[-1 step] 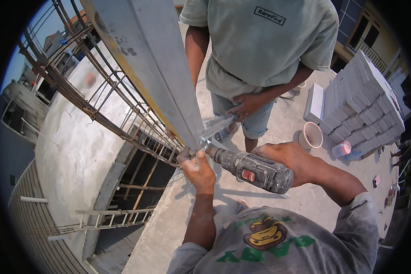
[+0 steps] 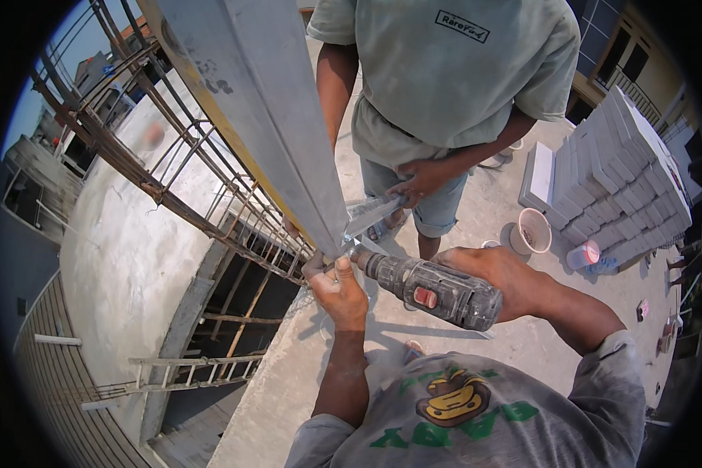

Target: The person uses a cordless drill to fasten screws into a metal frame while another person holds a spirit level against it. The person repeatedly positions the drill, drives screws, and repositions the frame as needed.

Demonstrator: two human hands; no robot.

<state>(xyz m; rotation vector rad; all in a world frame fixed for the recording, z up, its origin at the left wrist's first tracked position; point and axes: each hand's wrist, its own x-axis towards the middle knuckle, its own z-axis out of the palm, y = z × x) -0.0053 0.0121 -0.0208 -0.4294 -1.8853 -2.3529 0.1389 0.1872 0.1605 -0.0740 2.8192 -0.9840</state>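
My right hand (image 2: 487,273) is wrapped round the handle of a dusty black power drill (image 2: 452,295) with a red patch on its side. The drill's nose points left, at the lower end of a long grey metal profile (image 2: 269,101). My left hand (image 2: 338,293) grips that end, thumb up and the other fingers partly hidden behind it. A shiny, thinner metal strip (image 2: 373,212) meets the profile at the same joint. Across from me, a co-worker's hand (image 2: 420,186) is at the strip's other end. The drill's tip is hard to make out.
On the left, a rusty rebar cage (image 2: 164,183) runs past an opening beside the concrete slab edge (image 2: 261,374). To the right stand a stack of grey blocks (image 2: 612,171), a pale bucket (image 2: 531,232) and a small pinkish container (image 2: 583,254). The co-worker (image 2: 444,86) stands close in front.
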